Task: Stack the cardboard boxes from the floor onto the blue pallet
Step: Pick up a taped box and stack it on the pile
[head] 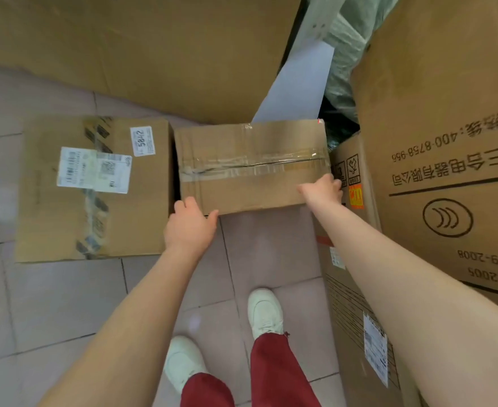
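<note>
Both hands grip a taped cardboard box (252, 165) over the tiled floor (65, 304): left hand (189, 227) at its near-left corner, right hand (322, 190) at its right edge. A labelled box (95, 189) waits alongside; no blue pallet visible.

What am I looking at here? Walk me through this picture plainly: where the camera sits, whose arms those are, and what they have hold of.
There is no machine here. The one picture comes from a camera worn on a person's head, looking down, so the two bare arms, red trousers and white shoes are the wearer's own.

The left hand grips the near left corner of a taped cardboard box, and the right hand holds its near right corner. Whether the box has left the tiled floor is hard to tell.

To the left, another box with white shipping labels lies flat on the floor. Large printed cartons stand at the right, and a big sheet of cardboard is behind. The blue pallet is not in view.
</note>
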